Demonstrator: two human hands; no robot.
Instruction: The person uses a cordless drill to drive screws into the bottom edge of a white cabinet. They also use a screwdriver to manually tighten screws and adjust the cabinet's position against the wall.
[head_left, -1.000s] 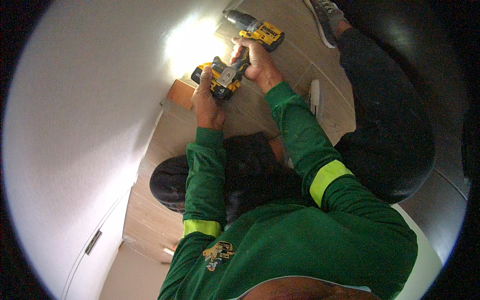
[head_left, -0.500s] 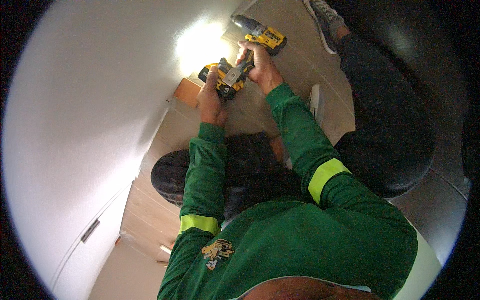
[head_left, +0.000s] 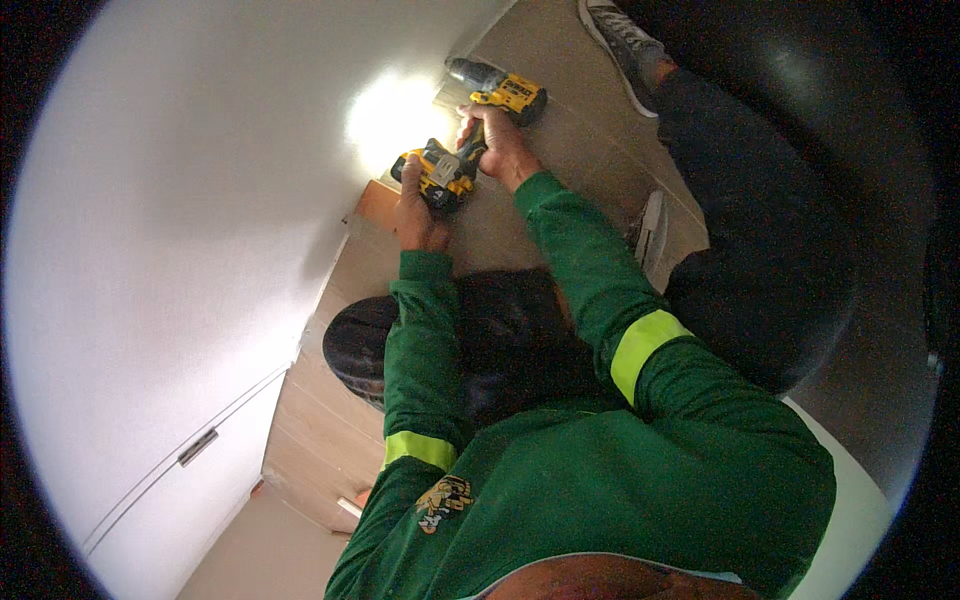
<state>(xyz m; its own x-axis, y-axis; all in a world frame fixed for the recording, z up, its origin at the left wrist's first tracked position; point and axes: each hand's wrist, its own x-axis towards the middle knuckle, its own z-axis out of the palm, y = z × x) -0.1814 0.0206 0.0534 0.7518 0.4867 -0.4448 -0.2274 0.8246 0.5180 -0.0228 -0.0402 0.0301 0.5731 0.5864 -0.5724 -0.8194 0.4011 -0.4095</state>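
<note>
A yellow and black cordless drill (head_left: 512, 94) is held out in front of me, its dark chuck pointing toward the white wall panel. My right hand (head_left: 497, 143) is wrapped round its handle. At the handle's lower end sits the battery base (head_left: 440, 178), and my left hand (head_left: 415, 210) grips it with the thumb on top. A bright patch of light (head_left: 400, 115) falls on the white surface just beyond the drill. Whether a bit is in the chuck cannot be made out.
A white panel (head_left: 200, 200) rises along my left, with a small metal fitting (head_left: 198, 447) low on it. An orange-brown block (head_left: 378, 205) lies at its foot. Wood-look flooring (head_left: 585, 140) spreads under me, and my bent legs flank the work. A grey shoe (head_left: 622, 55) shows at the top.
Both hands and the drill have shifted slightly left in the view, and the drill's chuck sits a little lower. The grip of both hands is the same.
</note>
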